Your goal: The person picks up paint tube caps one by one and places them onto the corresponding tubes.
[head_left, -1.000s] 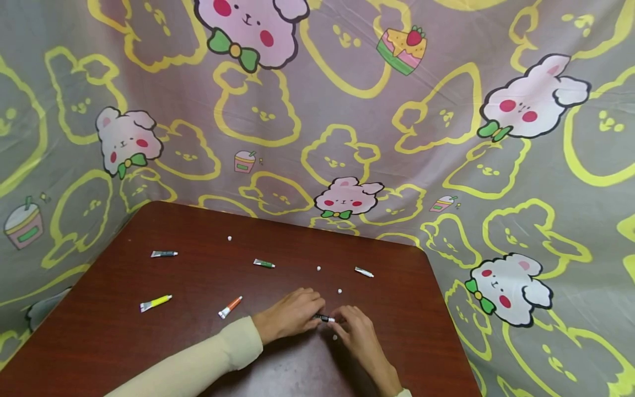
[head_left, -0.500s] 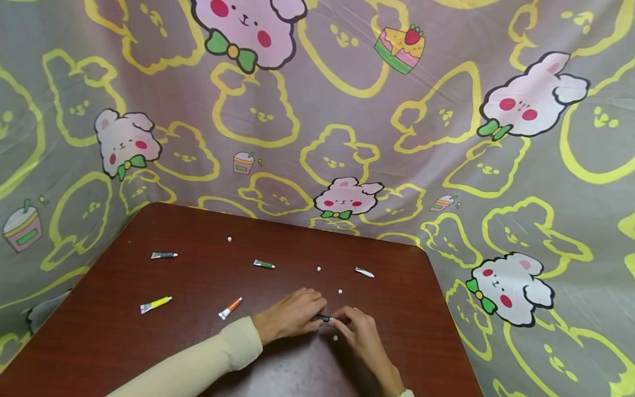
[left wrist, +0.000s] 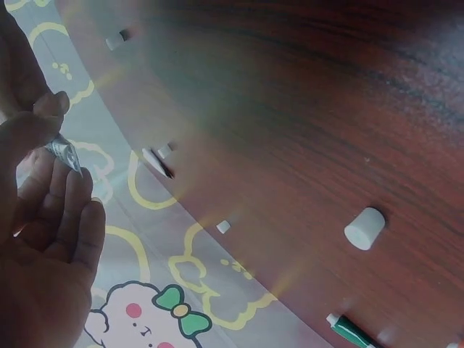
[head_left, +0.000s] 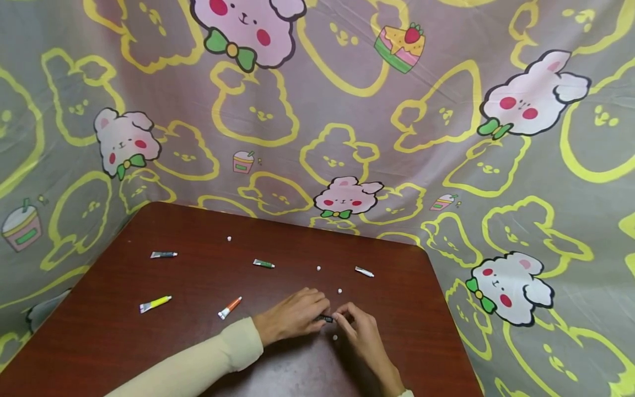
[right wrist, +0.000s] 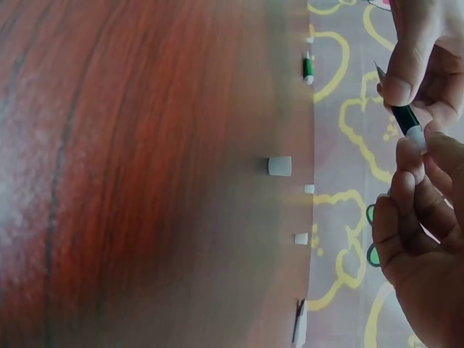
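Fingers of the left hand [head_left: 297,312] are clamping the black tube [right wrist: 406,117] over the table [head_left: 193,358], hiding part of it in the head view, while those of the right hand [head_left: 363,331] are pinching and partly covering its white tip [right wrist: 415,138]. Its wall is concealing any contents. One loose cap [head_left: 335,337] is lying near the right hand, whose sleeve [head_left: 407,393] is running off the lower edge.
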Action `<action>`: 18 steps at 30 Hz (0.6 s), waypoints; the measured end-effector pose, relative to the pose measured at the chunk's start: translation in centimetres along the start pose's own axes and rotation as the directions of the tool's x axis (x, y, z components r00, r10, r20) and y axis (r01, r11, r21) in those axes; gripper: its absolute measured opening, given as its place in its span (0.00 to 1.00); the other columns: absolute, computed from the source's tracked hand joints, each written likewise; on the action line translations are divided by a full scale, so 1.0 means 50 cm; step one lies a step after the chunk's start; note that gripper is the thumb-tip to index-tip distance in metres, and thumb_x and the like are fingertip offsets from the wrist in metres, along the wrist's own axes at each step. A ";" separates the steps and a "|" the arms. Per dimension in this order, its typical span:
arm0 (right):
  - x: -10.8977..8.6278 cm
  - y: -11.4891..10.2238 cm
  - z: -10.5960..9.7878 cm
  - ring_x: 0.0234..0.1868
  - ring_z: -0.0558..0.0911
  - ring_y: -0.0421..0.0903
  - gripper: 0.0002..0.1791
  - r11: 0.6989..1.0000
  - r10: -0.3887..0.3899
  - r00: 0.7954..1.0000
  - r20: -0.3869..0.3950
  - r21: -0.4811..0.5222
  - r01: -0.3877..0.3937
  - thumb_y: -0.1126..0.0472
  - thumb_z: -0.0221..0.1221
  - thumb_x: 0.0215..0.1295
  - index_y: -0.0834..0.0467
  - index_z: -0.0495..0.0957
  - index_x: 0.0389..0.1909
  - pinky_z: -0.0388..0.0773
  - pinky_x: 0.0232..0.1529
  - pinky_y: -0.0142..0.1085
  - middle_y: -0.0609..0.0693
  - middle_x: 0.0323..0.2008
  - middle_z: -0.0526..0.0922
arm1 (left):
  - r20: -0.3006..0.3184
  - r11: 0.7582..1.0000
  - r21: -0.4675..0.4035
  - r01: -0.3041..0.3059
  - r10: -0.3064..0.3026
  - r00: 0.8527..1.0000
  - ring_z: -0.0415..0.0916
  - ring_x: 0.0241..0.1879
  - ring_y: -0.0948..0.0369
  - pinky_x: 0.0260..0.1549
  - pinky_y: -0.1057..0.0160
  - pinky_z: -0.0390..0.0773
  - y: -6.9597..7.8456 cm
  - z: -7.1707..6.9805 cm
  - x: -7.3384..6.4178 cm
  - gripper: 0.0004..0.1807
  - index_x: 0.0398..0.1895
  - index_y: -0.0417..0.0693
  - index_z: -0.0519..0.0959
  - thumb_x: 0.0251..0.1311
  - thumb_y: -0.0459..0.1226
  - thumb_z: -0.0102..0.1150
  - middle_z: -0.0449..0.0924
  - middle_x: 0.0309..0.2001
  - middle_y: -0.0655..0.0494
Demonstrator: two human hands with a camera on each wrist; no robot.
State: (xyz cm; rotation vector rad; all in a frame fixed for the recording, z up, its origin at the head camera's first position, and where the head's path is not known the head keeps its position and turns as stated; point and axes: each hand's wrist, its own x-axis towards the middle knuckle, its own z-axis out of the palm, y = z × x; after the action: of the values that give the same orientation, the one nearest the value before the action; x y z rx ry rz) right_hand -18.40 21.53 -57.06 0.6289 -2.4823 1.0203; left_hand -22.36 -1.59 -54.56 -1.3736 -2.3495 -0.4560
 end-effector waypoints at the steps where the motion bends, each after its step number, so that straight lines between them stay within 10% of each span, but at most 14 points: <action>1: 0.000 -0.001 -0.001 0.31 0.79 0.27 0.08 1.000 0.009 1.000 0.002 0.015 -0.009 0.64 0.72 0.68 0.48 0.83 0.35 0.79 0.32 0.28 0.36 0.29 0.85 | -0.005 1.000 0.002 -0.004 0.004 1.000 0.75 0.38 0.64 0.44 0.63 0.77 0.000 0.000 0.000 0.15 0.38 0.53 0.79 0.60 0.43 0.79 0.75 0.34 0.64; 9: -0.002 -0.003 -0.012 0.34 0.84 0.34 0.13 0.988 0.004 0.999 0.049 0.154 -0.011 0.71 0.77 0.60 0.55 0.84 0.40 0.86 0.32 0.34 0.45 0.33 0.88 | 0.023 0.999 -0.024 0.039 -0.039 0.999 0.75 0.38 0.64 0.45 0.63 0.77 -0.002 -0.003 0.000 0.13 0.38 0.52 0.80 0.62 0.42 0.77 0.76 0.34 0.64; 18: -0.003 -0.012 -0.018 0.35 0.83 0.30 0.06 0.990 0.102 0.991 0.082 0.093 -0.109 0.65 0.73 0.68 0.52 0.86 0.39 0.84 0.36 0.32 0.40 0.32 0.88 | 0.013 0.998 -0.041 0.046 -0.046 0.999 0.77 0.41 0.64 0.50 0.62 0.79 0.000 -0.008 0.000 0.13 0.39 0.53 0.80 0.63 0.43 0.77 0.79 0.37 0.64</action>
State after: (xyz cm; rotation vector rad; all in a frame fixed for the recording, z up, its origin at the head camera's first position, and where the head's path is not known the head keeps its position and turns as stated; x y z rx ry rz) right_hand -17.80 21.84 -56.19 0.5816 -2.5694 1.1843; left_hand -22.31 -1.78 -54.21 -1.3464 -2.3980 -0.5132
